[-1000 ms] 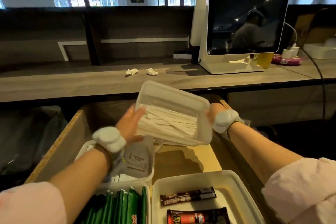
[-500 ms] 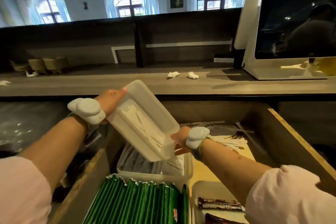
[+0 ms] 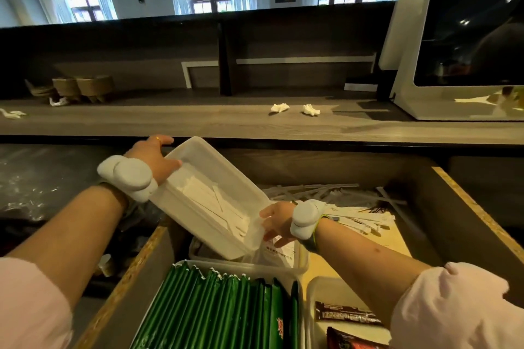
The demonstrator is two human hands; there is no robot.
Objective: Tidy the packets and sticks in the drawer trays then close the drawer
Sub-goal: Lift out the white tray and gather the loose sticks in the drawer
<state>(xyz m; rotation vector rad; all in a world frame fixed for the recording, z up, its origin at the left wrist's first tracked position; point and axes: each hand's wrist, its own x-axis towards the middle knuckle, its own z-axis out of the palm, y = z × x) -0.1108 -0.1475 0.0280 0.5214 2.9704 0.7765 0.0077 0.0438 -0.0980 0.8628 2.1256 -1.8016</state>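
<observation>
I hold a clear plastic tray (image 3: 198,161) of white paper sticks (image 3: 215,204) tilted above the open wooden drawer (image 3: 465,201). My left hand (image 3: 153,156) grips its far upper end, my right hand (image 3: 276,221) its near lower end. Below it stands a second clear tray (image 3: 300,259) with white packets. A tray of green packets (image 3: 215,312) fills the drawer's front left. A tray (image 3: 314,289) with dark brown stick packets (image 3: 347,316) sits at the front right. Loose white sticks (image 3: 351,215) lie scattered at the drawer's back.
A grey wooden counter (image 3: 198,122) runs above the drawer with two crumpled tissues (image 3: 295,108) on it. A white screen terminal (image 3: 459,45) stands at the right. Brown paper cups (image 3: 82,88) lie at the far left. Dark plastic sheeting (image 3: 34,190) lies left of the drawer.
The tray of white sticks has swung from level in front of me to a steep tilt towards the left, still in both hands. My view has turned left and downward.
</observation>
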